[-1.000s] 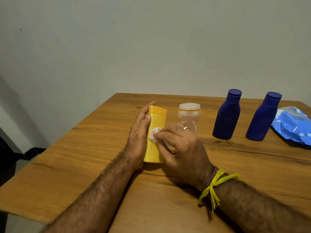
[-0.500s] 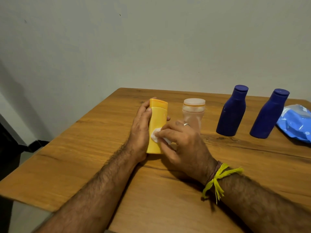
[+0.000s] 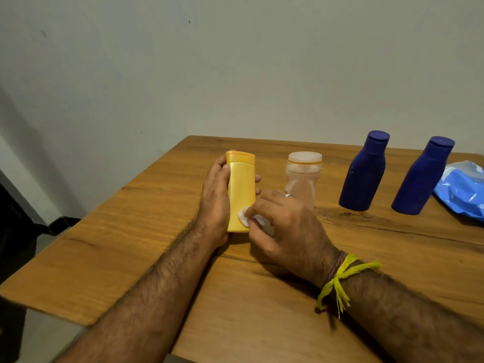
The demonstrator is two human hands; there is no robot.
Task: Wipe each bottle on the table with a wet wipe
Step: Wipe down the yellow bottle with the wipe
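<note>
A person's left hand [image 3: 216,203] wraps around a yellow bottle [image 3: 241,192] standing upright on a wooden bench [image 3: 131,244] at the centre of the frame, fingers curled round its far side and thumb along its near left edge. The right hand [image 3: 285,231], fingers bunched together, pinches a small white wet wipe [image 3: 246,218] and presses it against the lower right face of the yellow bottle, near its base. A ring [image 3: 289,195] shows on one finger of that hand, and a yellow thread band [image 3: 340,279] is tied at the wrist.

Just right of the yellow bottle, behind the right hand, stands a translucent peach bottle [image 3: 303,176] with a pale lid. Further right, two dark blue bottles stand upright and apart: the nearer blue bottle [image 3: 364,174] and, beside it toward the right edge, the second blue bottle [image 3: 421,179]. A blue wipes pack [image 3: 463,189] lies at the right edge of the frame, just beside the second blue bottle. A plain pale wall [image 3: 235,61] fills the upper half.
</note>
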